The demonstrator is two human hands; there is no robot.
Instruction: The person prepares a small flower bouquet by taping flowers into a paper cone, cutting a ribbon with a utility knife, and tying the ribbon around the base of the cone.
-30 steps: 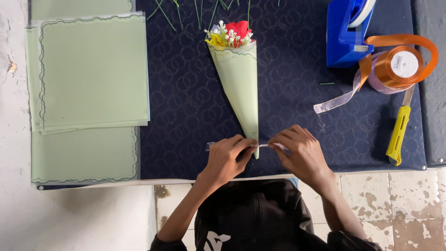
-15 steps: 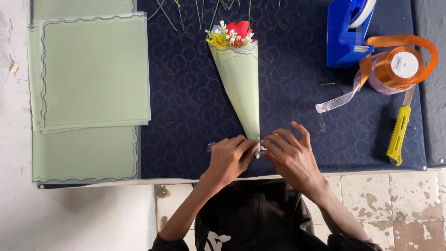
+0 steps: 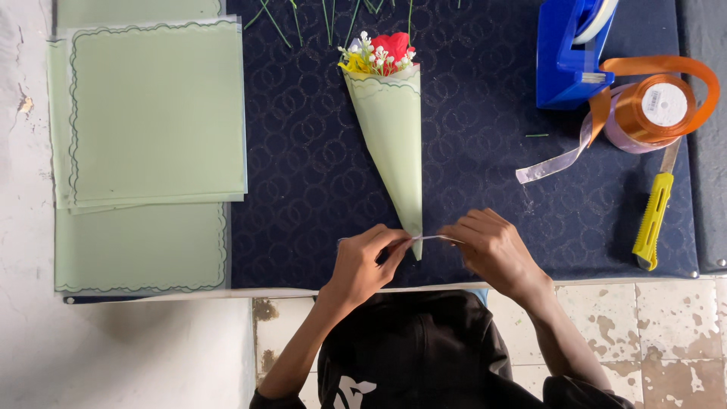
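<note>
The left hand (image 3: 367, 265) is pinched shut on one end of a thin, pale strip of ribbon or tape (image 3: 432, 238), thumb and forefinger pressed together just beside the narrow tip of a pale green paper cone wrapped around a small bouquet (image 3: 392, 144). The right hand (image 3: 496, 254) pinches the other end of the same strip, fingers curled in, so the strip runs taut between the two hands and crosses the cone's point. The cone lies flat on a dark navy patterned mat (image 3: 469, 174), its point toward the person and its wide mouth away — a red bloom with small yellow and white flowers (image 3: 379, 54) shows at that open end. Loose green stems (image 3: 318, 14) lie scattered past the flowers at the mat's far edge. To the left, a stack of pale green wrapping sheets with dark scalloped borders (image 3: 151, 113) lies well apart from the hands. To the right stand a blue tape dispenser (image 3: 564, 60), an orange ribbon spool (image 3: 659, 106) with a lilac ribbon tail trailing from beside it, and a yellow utility knife (image 3: 653, 220) near the mat's edge
</note>
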